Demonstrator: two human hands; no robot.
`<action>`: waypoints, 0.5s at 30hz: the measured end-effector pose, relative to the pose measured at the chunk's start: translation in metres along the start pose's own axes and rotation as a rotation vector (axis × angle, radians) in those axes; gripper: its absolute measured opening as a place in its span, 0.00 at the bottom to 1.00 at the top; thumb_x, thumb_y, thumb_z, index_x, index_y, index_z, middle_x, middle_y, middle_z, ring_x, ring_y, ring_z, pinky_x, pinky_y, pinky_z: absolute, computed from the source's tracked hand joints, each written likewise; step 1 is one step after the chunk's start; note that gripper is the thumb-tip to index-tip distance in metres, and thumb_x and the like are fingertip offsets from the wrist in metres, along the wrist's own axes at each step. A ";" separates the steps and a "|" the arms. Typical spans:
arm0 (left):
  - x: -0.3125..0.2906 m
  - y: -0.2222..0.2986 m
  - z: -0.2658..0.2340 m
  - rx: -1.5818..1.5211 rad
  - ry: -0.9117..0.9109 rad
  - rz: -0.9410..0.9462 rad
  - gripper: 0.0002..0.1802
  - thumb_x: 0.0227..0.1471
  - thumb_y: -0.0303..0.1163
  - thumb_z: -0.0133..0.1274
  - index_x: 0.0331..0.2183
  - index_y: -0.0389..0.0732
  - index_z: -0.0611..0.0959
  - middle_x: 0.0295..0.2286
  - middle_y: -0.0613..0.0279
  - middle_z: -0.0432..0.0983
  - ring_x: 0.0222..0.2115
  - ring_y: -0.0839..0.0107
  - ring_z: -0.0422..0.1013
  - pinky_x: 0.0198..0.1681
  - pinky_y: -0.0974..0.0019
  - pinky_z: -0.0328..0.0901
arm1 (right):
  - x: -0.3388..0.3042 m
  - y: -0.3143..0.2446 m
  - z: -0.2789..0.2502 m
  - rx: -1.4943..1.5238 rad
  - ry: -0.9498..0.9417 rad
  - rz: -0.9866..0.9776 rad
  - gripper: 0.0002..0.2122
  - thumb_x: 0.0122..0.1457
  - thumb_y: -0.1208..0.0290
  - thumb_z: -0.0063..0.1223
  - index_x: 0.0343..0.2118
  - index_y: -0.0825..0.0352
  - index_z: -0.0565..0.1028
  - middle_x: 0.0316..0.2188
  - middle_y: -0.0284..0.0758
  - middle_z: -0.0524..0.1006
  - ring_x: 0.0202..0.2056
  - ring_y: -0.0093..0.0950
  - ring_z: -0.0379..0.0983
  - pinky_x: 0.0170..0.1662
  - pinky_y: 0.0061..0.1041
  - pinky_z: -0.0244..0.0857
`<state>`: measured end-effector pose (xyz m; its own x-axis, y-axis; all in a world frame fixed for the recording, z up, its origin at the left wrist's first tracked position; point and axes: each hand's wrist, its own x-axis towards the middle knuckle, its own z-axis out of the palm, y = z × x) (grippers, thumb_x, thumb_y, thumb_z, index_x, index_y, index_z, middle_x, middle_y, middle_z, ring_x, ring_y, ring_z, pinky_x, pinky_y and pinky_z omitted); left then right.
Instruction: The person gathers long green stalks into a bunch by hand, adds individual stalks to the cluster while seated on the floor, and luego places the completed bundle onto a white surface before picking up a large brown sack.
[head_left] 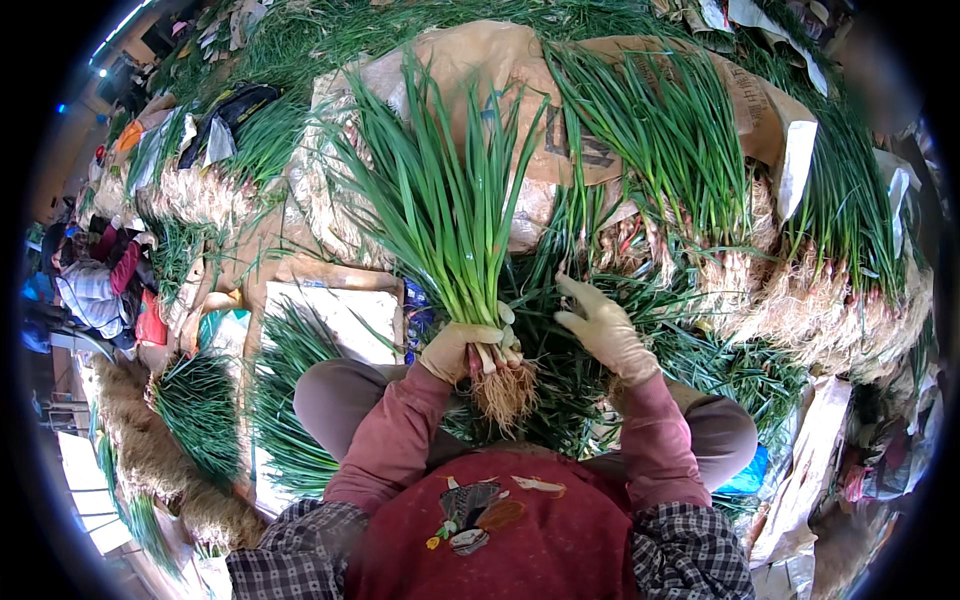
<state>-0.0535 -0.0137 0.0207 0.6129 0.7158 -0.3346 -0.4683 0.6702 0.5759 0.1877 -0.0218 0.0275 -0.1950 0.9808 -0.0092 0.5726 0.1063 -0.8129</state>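
Note:
A bunch of green garlic (450,230), with long flat green leaves and pinkish-white stems, stands upright in front of me. My left hand (460,350), in a pale glove, is wrapped round its stems just above the tangled roots (505,392). To the right of the bunch is my right hand (607,335), also gloved; its thumb and forefinger are apart and nothing shows between them. Loose green leaves (560,385) lie below and behind that hand.
Big rows of green garlic (660,150) lie ahead and right, roots facing me. A brown sack (470,60) lies behind my bunch. On my left are a white board (340,318) and more leaves (290,390). Another person (95,285) sits at far left.

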 end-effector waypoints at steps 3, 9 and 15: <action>0.001 0.000 -0.005 0.078 -0.002 -0.054 0.20 0.42 0.26 0.52 0.41 0.36 0.71 0.23 0.57 0.71 0.25 0.62 0.74 0.39 0.55 0.72 | 0.024 -0.017 0.040 0.466 -0.138 -0.152 0.16 0.58 0.72 0.48 0.49 0.69 0.68 0.40 0.45 0.73 0.34 0.34 0.72 0.40 0.26 0.66; -0.002 0.002 -0.004 0.043 -0.014 -0.075 0.24 0.41 0.27 0.53 0.44 0.36 0.70 0.23 0.57 0.69 0.29 0.62 0.71 0.41 0.53 0.69 | 0.019 0.021 0.084 0.080 0.173 -0.147 0.06 0.54 0.73 0.49 0.29 0.69 0.75 0.27 0.44 0.74 0.30 0.41 0.72 0.34 0.33 0.66; -0.016 0.017 0.010 0.281 0.082 0.010 0.23 0.39 0.25 0.55 0.41 0.36 0.71 0.22 0.57 0.71 0.21 0.63 0.73 0.33 0.60 0.72 | -0.021 0.124 0.069 -0.521 -0.852 0.192 0.10 0.51 0.66 0.51 0.33 0.65 0.77 0.29 0.42 0.77 0.27 0.39 0.74 0.33 0.33 0.68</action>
<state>-0.0653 -0.0158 0.0433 0.5499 0.7434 -0.3806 -0.2722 0.5904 0.7599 0.2079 -0.0406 -0.1127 -0.4492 0.5672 -0.6903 0.8901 0.2169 -0.4009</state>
